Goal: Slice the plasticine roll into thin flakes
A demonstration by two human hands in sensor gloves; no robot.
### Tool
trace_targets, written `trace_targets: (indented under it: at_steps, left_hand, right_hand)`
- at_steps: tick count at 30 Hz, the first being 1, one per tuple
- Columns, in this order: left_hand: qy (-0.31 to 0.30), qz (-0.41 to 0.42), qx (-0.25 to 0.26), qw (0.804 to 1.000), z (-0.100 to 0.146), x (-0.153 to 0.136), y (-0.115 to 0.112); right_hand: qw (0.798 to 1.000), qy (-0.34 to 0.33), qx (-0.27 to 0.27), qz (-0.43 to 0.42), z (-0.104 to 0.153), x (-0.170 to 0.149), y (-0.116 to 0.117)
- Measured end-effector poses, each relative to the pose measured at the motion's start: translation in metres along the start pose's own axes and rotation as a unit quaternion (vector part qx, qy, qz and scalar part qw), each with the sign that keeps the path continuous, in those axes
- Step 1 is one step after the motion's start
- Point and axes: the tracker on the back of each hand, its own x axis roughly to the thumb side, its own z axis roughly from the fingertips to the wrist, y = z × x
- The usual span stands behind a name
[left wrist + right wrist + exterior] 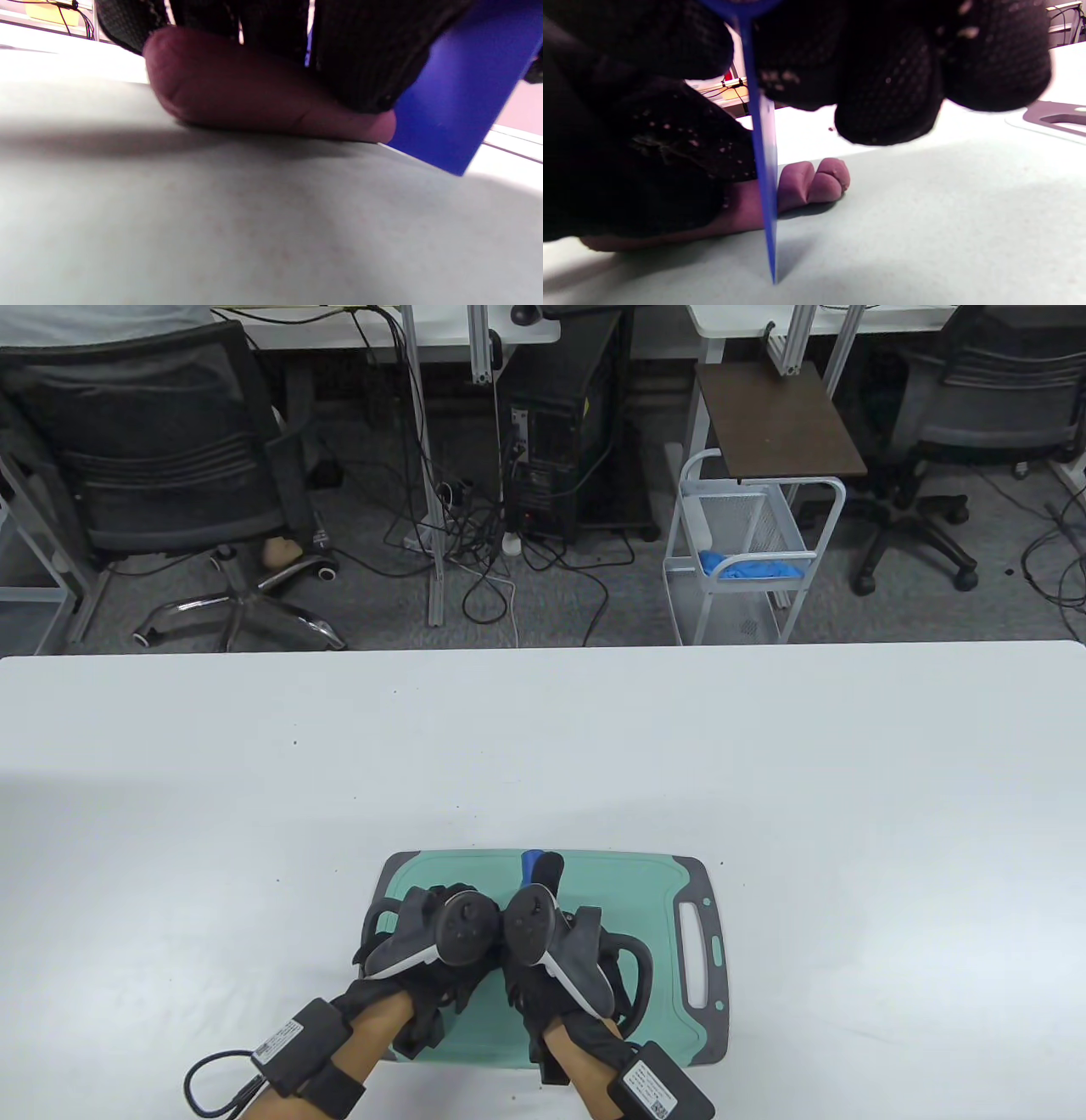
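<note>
A white table (543, 746) spans the table view, its far edge toward 12 o'clock. Directly on it, near the 6 o'clock edge, lies a mint-green cutting board (594, 882) with a grey rim and a handle slot at its 3 o'clock end.

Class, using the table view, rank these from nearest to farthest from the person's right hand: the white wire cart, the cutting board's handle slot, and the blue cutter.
1. Blue cutter: held in the right hand, its tip showing just above the fingers.
2. Handle slot: at the board's right end, right of the hand.
3. White wire cart: on the floor beyond the table's far edge.
</note>
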Motion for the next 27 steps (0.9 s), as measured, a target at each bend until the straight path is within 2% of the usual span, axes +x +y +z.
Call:
trace_targets:
  at_steps: [15, 27]
  left_hand:
    - [0.005, -0.010, 0.003, 1.000, 0.001, 0.000, 0.000]
    - [0.007, -0.007, 0.009, 1.000, 0.001, -0.001, 0.000]
  right_hand:
    - [0.999, 0.007, -0.053, 0.006, 0.021, 0.006, -0.035]
    - [0.999, 0.004, -0.013, 0.037, 0.025, 0.015, -0.021]
